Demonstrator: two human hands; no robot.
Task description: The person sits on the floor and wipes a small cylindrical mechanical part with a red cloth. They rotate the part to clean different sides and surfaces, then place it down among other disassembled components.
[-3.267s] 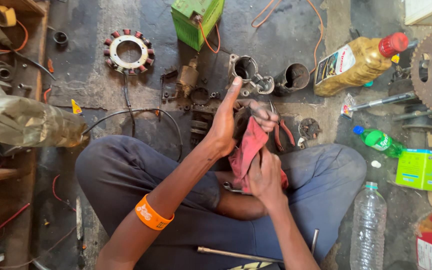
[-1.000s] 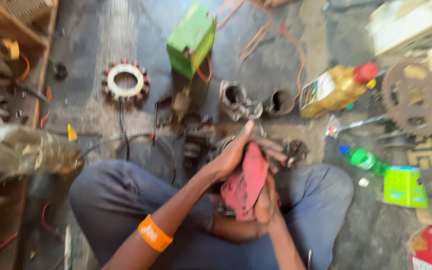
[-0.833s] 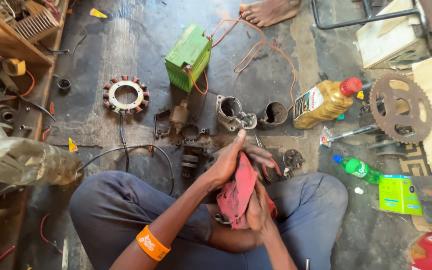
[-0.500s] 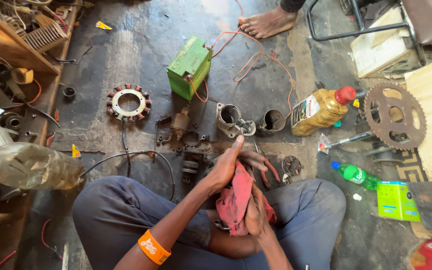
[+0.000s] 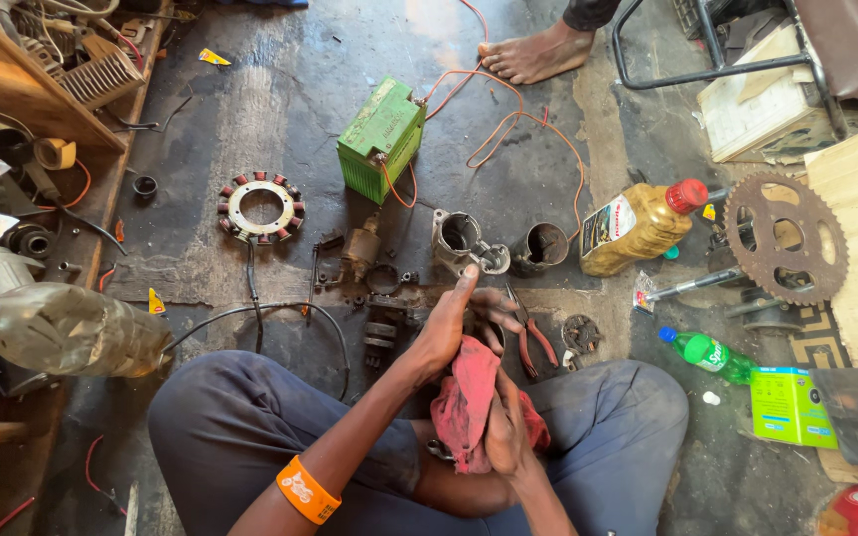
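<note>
- Well out past our left hand lies a ringed stator [image 5: 261, 206], its cable trailing back toward our knee.
- Our left hand [image 5: 454, 323] curls round a dark part, mostly hidden, thumb stretched up.
- A red rag [image 5: 466, 397] hangs just below it, pressed by our right hand [image 5: 504, 427], fingers folded onto the cloth.
- Red-handled pliers [image 5: 530, 335] lie just right of the left fingers.
- Farther right sits an amber oil bottle [image 5: 638, 226].

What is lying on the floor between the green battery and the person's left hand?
In the head view, a grey metal cylinder part lies on the floor between the green battery and the left hand, which holds a red rag.
</note>
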